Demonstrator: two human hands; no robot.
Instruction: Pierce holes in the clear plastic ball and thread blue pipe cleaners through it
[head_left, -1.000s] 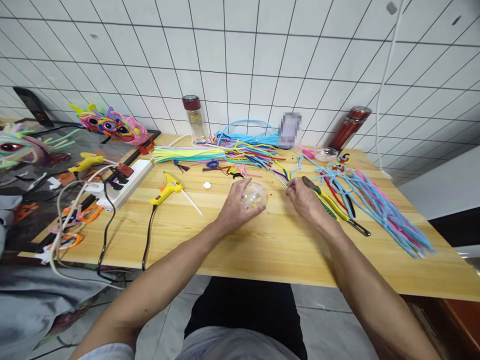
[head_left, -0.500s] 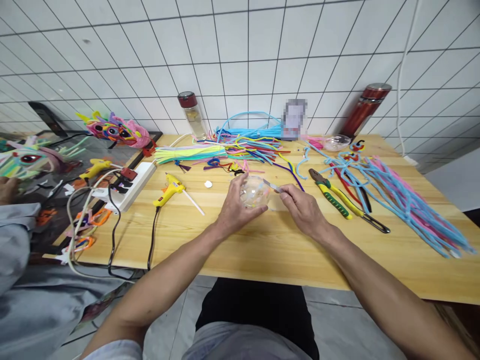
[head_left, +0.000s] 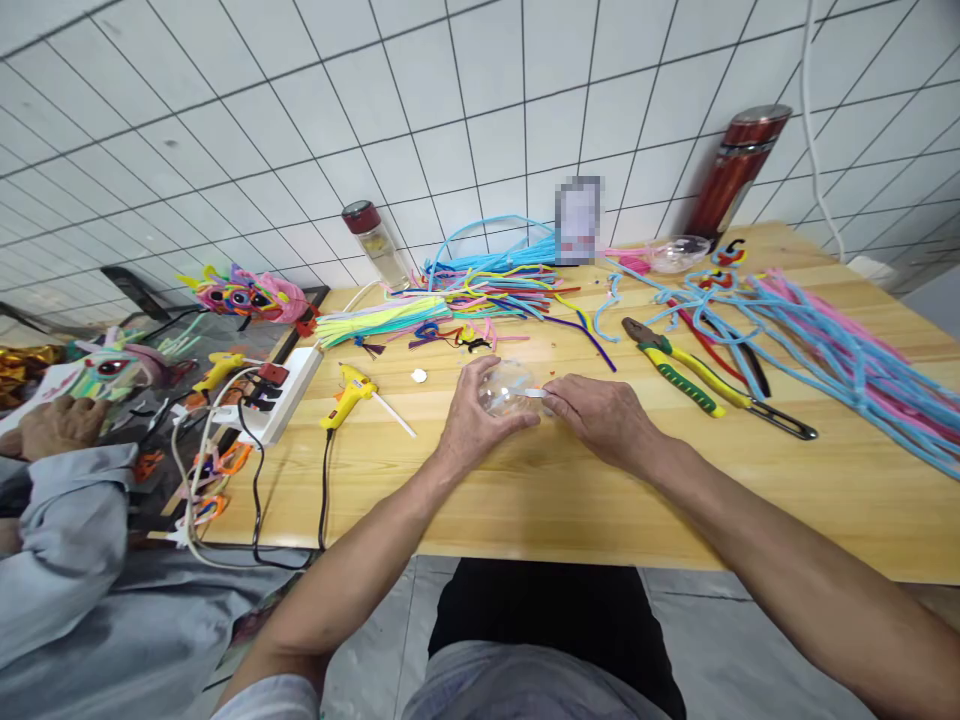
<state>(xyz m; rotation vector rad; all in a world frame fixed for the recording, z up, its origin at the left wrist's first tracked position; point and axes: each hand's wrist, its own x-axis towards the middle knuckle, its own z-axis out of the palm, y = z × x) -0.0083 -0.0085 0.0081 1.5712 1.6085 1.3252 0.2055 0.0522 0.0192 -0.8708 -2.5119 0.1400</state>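
— What is sitting at the centre here?

— A clear ball (head_left: 510,385), resting on the table (head_left: 570,510) near its middle. The left hand (head_left: 472,420) is cupping it, fingers curling round its near side and closing on it.

— And the other hand?

— The right hand (head_left: 600,415) is pinching a thin pale strip (head_left: 534,393), thumb and fingers closed tight, its tip touching the ball's right side. What the strip is made of cannot be told.

— What is lying around them?

— Pliers (head_left: 679,375) are lying just right of the right hand, and beyond them a blue and pink bundle (head_left: 847,350) is fanning out. A yellow glue gun (head_left: 349,390) is lying to the left, beside a power strip (head_left: 289,395). Pipe cleaners (head_left: 465,300) are piling up behind the ball, with a bottle (head_left: 371,240) and a red flask (head_left: 731,165) standing against the tiled wall.

— Anyone else?

— A co-worker's hand (head_left: 56,425) is resting at far left, near a mask (head_left: 244,295).
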